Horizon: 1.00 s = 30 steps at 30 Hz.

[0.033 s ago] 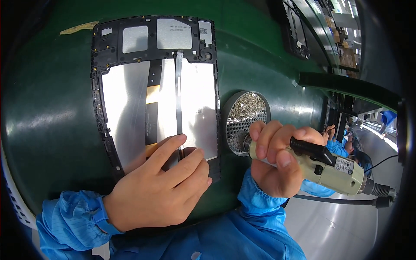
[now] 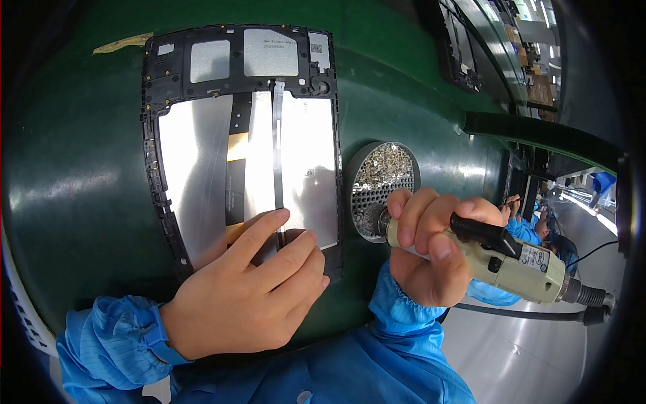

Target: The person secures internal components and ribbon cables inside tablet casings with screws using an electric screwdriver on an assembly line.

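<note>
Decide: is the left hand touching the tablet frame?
Touching. The head view shows the left hand lying flat on the tablet frame, fingertips pressing its silver panel.

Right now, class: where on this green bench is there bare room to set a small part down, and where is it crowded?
Bare green mat lies left of the black device frame, and again above the round screw tray, toward the dark rail. It is crowded along the near edge: the left hand lies on the frame, and the right hand grips an electric screwdriver beside the tray.
</note>
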### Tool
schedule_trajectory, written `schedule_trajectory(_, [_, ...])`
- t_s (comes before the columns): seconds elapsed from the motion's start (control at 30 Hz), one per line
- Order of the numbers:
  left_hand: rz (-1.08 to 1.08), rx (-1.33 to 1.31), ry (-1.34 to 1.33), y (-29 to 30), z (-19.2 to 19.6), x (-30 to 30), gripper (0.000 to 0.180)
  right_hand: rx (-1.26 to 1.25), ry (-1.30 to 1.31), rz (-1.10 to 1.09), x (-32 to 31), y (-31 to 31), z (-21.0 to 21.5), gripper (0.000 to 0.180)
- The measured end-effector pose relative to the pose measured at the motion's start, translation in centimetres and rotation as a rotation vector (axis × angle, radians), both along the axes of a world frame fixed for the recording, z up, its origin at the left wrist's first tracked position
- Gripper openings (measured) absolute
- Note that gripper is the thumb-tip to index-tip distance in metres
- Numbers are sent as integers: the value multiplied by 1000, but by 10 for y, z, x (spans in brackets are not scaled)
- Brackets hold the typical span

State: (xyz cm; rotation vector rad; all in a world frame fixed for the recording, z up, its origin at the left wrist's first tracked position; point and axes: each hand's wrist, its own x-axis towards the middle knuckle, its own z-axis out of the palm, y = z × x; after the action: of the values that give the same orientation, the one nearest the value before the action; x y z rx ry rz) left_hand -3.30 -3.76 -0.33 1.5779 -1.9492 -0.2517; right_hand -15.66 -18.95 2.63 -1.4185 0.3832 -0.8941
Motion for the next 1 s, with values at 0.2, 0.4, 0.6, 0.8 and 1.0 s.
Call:
schedule_trajectory(0.2, [3,7,6,0,0,0,16,-9,-2,13,0,-2,0,35])
schedule_trajectory(0.4, [12,-4,4,0,1,-1,15,-4,11,-8,-1,1,0,35])
schedule_trajectory(0.6, [19,1,6,5,2,-2,16,-58,-62,-5,-3,5,11,36])
schedule_trajectory(0.8, [19,4,6,7,-1,-6,19,-130,-46,55,-25,17,30,37])
schedule_trajectory(1.0, [37,-24,5,5,-3,-5,16,-126,87,194,-39,39,33,31])
